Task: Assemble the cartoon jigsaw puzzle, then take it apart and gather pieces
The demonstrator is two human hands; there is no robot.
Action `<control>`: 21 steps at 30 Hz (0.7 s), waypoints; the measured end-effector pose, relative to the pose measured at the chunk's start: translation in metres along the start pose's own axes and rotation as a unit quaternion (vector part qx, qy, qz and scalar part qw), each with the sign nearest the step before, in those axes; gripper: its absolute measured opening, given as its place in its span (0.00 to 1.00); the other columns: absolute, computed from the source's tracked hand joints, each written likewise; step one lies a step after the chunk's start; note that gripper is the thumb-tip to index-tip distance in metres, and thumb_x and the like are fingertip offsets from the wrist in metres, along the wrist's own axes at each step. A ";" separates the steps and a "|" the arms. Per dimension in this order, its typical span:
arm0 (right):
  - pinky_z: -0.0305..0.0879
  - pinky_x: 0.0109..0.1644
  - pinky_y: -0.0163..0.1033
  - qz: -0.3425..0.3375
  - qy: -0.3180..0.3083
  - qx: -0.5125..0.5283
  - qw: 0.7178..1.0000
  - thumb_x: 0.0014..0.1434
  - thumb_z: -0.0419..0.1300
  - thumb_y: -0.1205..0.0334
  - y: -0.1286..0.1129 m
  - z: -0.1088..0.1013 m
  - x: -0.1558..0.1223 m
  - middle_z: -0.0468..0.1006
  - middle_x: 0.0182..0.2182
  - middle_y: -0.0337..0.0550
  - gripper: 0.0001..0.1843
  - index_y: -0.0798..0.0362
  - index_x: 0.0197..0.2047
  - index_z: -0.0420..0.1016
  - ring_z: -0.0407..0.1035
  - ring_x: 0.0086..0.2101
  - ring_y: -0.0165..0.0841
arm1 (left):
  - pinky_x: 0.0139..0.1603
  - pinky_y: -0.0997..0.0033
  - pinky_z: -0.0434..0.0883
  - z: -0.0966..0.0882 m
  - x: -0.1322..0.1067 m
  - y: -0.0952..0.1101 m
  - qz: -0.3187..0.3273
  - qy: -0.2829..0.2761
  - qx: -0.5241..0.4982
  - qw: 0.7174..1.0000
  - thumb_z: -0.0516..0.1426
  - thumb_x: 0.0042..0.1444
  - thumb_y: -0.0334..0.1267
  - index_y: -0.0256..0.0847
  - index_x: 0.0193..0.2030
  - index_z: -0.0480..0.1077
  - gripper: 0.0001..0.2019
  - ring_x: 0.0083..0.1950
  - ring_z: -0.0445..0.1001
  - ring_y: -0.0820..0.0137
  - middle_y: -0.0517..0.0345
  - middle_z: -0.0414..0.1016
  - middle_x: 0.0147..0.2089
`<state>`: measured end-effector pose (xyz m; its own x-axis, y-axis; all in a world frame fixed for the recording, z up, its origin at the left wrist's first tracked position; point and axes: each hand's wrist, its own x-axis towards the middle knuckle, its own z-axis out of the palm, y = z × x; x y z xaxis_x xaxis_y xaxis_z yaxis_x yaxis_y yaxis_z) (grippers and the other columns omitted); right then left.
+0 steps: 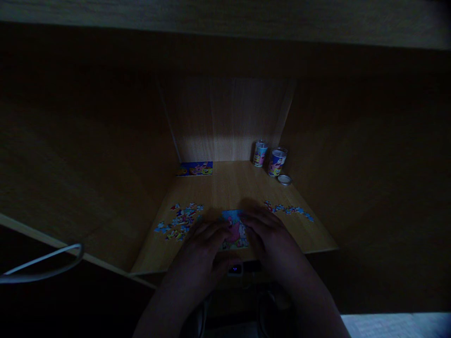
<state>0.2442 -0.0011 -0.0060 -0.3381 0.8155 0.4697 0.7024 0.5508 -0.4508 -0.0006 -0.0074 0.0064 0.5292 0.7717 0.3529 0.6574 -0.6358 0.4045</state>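
A small cartoon picture (234,230) with a pink figure on a light blue ground lies flat near the shelf's front edge. My left hand (206,244) rests over its left side, fingers stretched forward and thumb apart. Over the right side is my right hand (268,230), its fingers extended towards the picture's upper right. Both hands partly cover the picture, and in the dim light I cannot tell whether it is one sheet or joined pieces. Loose jigsaw pieces (181,219) are heaped left of my left hand. More jigsaw pieces (289,209) lie in a row beyond my right hand.
Two cartoon-printed cans (260,154) (276,163) stand at the back right, with a round lid (284,180) beside them. A blue printed strip (195,168) lies at the back left. Wooden walls enclose the shelf (232,188). A white cable (45,263) hangs at the lower left.
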 end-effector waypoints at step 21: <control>0.74 0.63 0.47 -0.060 -0.070 0.124 0.988 0.62 0.82 0.59 0.003 -0.008 -0.007 0.87 0.52 0.36 0.19 0.39 0.53 0.85 0.79 0.55 0.38 | 0.57 0.55 0.79 0.001 -0.001 -0.012 0.062 0.024 -0.051 0.996 0.71 0.68 0.33 0.54 0.58 0.83 0.15 0.55 0.83 0.61 0.59 0.86 0.56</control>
<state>0.2540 -0.0061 -0.0043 -0.5042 0.7492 0.4295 0.4838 0.6570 -0.5781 -0.0079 -0.0006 0.0003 0.5748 0.6867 0.4449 0.5290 -0.7267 0.4382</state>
